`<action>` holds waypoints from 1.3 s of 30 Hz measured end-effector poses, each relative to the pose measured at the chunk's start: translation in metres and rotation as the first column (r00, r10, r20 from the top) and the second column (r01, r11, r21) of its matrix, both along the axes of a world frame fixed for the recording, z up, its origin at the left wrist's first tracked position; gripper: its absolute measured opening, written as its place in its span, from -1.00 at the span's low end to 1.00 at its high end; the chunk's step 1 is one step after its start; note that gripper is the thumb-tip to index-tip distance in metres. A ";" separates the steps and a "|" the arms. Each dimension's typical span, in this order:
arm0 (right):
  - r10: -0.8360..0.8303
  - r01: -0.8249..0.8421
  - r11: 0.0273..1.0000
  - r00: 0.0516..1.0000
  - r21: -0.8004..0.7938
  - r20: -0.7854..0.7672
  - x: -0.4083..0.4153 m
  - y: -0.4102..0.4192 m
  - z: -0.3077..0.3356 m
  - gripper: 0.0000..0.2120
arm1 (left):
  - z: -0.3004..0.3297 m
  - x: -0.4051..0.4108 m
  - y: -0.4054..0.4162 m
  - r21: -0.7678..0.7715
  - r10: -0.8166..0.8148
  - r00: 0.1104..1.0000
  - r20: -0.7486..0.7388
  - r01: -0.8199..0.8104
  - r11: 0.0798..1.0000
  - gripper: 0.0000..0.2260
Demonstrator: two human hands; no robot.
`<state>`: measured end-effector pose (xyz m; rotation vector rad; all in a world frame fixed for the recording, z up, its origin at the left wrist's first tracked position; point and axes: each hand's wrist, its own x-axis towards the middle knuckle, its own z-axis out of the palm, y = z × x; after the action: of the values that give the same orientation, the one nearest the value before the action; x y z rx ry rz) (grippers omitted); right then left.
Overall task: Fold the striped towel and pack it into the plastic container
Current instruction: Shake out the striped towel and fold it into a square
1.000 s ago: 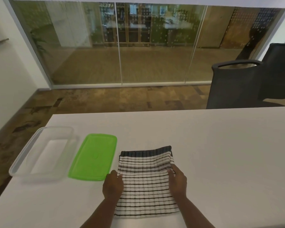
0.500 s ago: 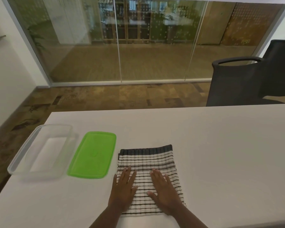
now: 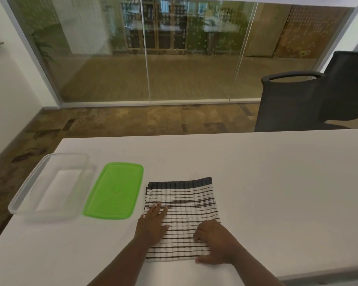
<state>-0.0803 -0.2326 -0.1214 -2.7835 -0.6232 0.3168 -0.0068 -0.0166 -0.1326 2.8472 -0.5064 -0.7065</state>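
White table (image 3: pixel 256 182) | right hand (image 3: pixel 217 242) now curled at striped towel (image 3: pixel 184 203) corner

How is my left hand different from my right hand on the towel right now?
The left hand lies flat, fingers straight, on the towel's left side. The right hand is curled, fingers bent, at the towel's near right corner, seemingly gripping its edge. The left hand reaches farther up the towel than the right hand. Both touch the towel, which lies folded on the table.

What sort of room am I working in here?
Probably an office meeting room: a long white table, a dark mesh chair at its far side, and a glass wall onto another room.
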 end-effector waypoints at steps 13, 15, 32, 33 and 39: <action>-0.167 0.354 0.930 0.657 0.105 -0.735 0.040 0.002 0.065 -0.69 | 0.028 0.015 0.018 -0.317 0.137 0.955 -0.264 -0.220 0.922 -0.69; -0.136 0.361 0.926 0.584 0.106 -0.801 0.044 -0.003 0.073 -0.65 | 0.034 0.017 0.021 -0.320 0.181 0.905 -0.385 -0.315 0.894 -0.62; -0.598 0.650 0.749 0.746 0.125 -0.293 0.044 -0.034 0.020 -0.77 | 0.014 0.005 0.015 -0.451 0.422 0.781 -0.460 -0.615 0.647 -0.70; -0.604 0.651 0.742 0.753 0.159 -0.262 0.042 -0.032 0.019 -0.77 | 0.012 0.004 0.013 -0.444 0.446 0.776 -0.446 -0.624 0.643 -0.67; -0.629 0.630 0.759 0.775 0.163 -0.065 0.045 -0.020 0.021 -0.79 | 0.005 0.005 0.004 -0.344 0.548 0.765 -0.338 -0.642 0.685 -0.61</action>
<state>-0.0355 -0.2526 -0.1000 -2.6185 0.3041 0.1123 -0.0016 -0.0121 -0.1275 2.2448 0.2844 -0.6371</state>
